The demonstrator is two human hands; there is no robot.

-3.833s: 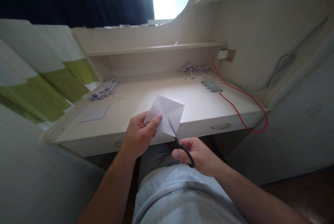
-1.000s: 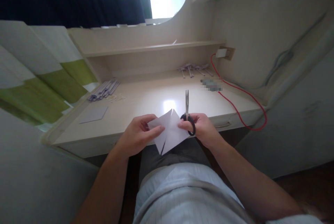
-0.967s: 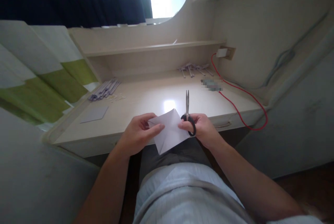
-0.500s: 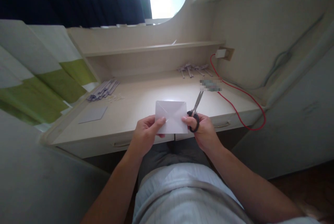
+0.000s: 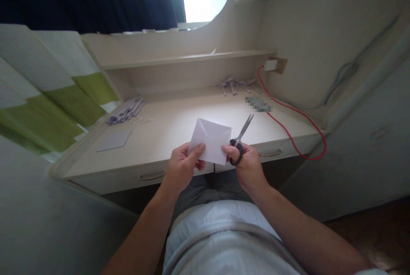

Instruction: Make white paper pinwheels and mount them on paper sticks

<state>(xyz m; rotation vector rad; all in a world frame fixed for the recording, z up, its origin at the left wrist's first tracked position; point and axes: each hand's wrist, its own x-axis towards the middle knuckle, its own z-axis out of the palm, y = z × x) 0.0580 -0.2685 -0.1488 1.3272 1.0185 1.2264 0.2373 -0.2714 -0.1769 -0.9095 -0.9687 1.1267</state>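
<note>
A creased square of white paper (image 5: pixel 214 140) is held up in front of the desk's front edge, turned a little clockwise. My left hand (image 5: pixel 183 162) pinches its lower left side, thumb on top. At its lower right, the thumb of my right hand (image 5: pixel 248 162) presses on the paper. That hand also carries a pair of scissors (image 5: pixel 242 133); its thumb passes through a black handle loop and the metal blades point up and away, slightly parted. The fingers behind the paper are partly hidden.
On the desk (image 5: pixel 169 117), folded paper strips (image 5: pixel 128 109) and small scraps (image 5: pixel 142 120) lie at left, behind a flat paper sheet (image 5: pixel 114 140). Rolled paper pieces (image 5: pixel 235 85) lie at the back. A red cable (image 5: pixel 307 117) loops over the right edge beside a blurred-out object (image 5: pixel 258 104).
The paper has turned clockwise between my hands. The scissors have tilted slightly to the right along with my right hand.
</note>
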